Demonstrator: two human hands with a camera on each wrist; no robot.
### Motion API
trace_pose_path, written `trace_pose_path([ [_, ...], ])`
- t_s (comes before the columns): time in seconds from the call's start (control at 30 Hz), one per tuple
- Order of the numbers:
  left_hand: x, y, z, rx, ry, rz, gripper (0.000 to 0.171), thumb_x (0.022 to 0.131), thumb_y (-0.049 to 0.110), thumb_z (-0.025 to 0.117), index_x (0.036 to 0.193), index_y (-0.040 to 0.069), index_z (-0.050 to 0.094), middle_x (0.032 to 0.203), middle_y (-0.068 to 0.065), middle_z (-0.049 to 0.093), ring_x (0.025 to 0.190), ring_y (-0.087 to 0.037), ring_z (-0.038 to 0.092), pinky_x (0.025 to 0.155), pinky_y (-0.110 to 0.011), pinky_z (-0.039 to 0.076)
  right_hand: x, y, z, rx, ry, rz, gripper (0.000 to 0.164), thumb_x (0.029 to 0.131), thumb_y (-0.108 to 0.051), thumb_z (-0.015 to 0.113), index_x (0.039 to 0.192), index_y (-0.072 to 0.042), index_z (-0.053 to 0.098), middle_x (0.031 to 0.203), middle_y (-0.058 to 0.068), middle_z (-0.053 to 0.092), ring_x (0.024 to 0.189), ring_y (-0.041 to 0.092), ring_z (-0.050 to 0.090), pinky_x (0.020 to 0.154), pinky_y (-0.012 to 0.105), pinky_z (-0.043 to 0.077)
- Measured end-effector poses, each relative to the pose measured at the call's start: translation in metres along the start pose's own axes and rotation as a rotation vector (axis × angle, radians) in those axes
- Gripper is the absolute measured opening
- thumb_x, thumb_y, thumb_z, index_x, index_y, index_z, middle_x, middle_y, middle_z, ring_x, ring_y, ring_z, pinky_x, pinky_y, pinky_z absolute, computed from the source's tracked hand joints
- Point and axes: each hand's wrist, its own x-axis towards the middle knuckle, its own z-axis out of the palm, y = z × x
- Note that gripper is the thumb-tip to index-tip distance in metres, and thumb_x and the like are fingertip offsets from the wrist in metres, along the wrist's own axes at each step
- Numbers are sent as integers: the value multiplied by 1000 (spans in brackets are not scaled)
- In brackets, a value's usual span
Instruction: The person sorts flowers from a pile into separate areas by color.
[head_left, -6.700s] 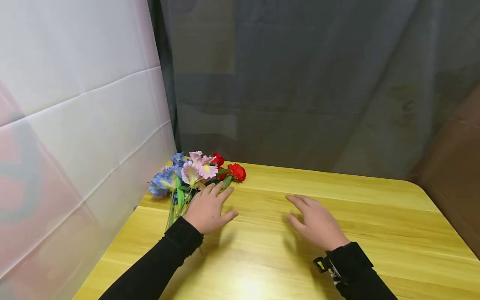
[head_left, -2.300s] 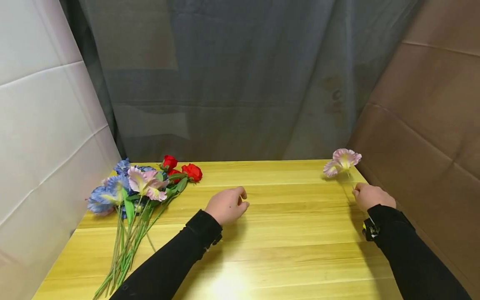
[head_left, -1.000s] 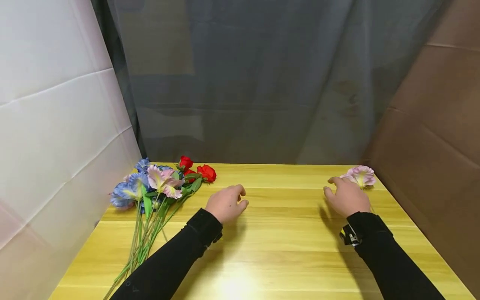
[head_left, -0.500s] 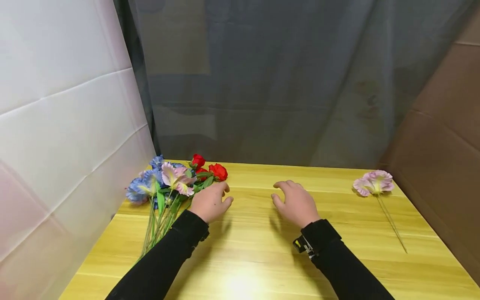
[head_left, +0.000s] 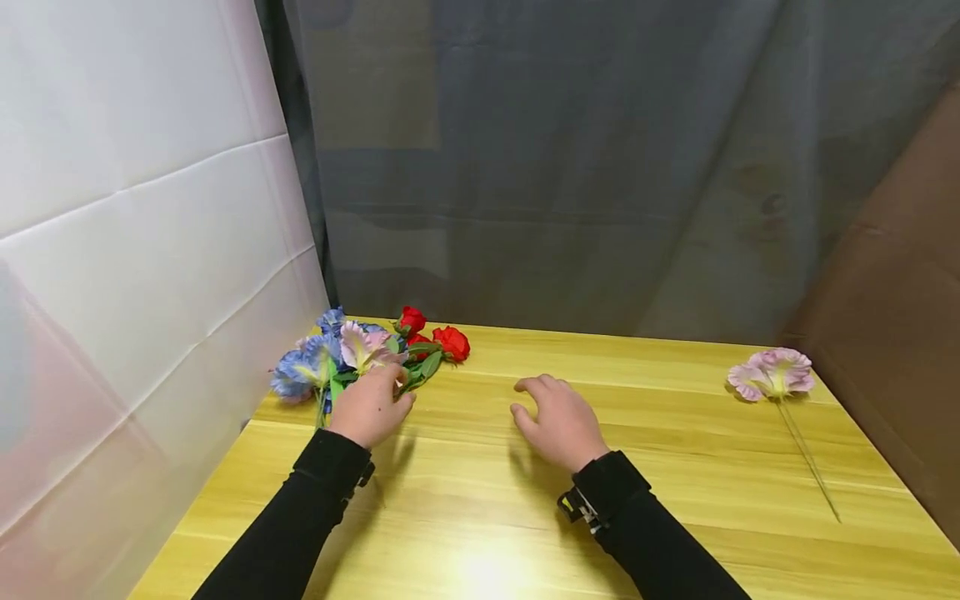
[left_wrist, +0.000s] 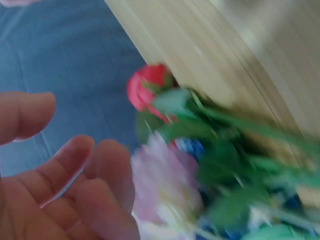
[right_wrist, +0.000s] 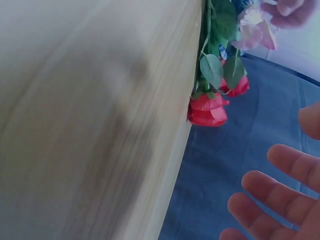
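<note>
Here, bunched pink flower (head_left: 362, 343) just beyond left grip (head_left: 370, 408), loosely parted; right grip (head_left: 561, 423) spread.

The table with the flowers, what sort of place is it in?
Probably a curtained-off work space: there's a yellow table, a dark cloth hanging behind it, and a pale sheet on the left.

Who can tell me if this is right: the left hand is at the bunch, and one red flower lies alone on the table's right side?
The colour is wrong: the lone flower on the right side of the table is pale pink, as the head view shows. The left hand is at the bunch.
</note>
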Motion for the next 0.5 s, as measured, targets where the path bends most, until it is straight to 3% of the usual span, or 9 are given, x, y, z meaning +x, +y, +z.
trace_pose_path([
  [0.17, -2, -28, -11, 47, 32, -131, 39, 92, 27, 70, 126, 9, 61, 110, -12, 67, 91, -34, 67, 73, -55, 51, -1, 4, -2, 11, -16, 11, 36, 98, -36, 62, 125, -13, 68, 123, 8, 66, 115, 30, 61, 94, 48, 50],
  [0.23, -2, -39, -13, 72, 14, -182, 38, 91, 27, 71, 120, 6, 61, 106, -14, 67, 89, -37, 67, 73, -57, 51, -1, 5, -3, 19, -18, 3, 37, 99, -36, 61, 125, -12, 68, 124, 8, 65, 115, 31, 61, 94, 48, 50],
  [0.4, -7, -59, -12, 96, -68, -208, 15, 93, 23, 69, 95, 9, 62, 80, -9, 64, 68, -29, 60, 62, -47, 45, -2, 6, -2, 15, -40, -10, 41, 98, -38, 62, 129, -12, 66, 128, 10, 64, 120, 32, 60, 97, 50, 48],
  [0.5, -11, -63, -12, 93, -68, -198, 18, 96, 18, 66, 82, 12, 56, 71, -6, 56, 62, -26, 52, 59, -42, 38, -3, 7, 2, 4, -71, -26, 48, 98, -41, 63, 136, -12, 63, 133, 12, 63, 123, 34, 58, 99, 51, 47],
])
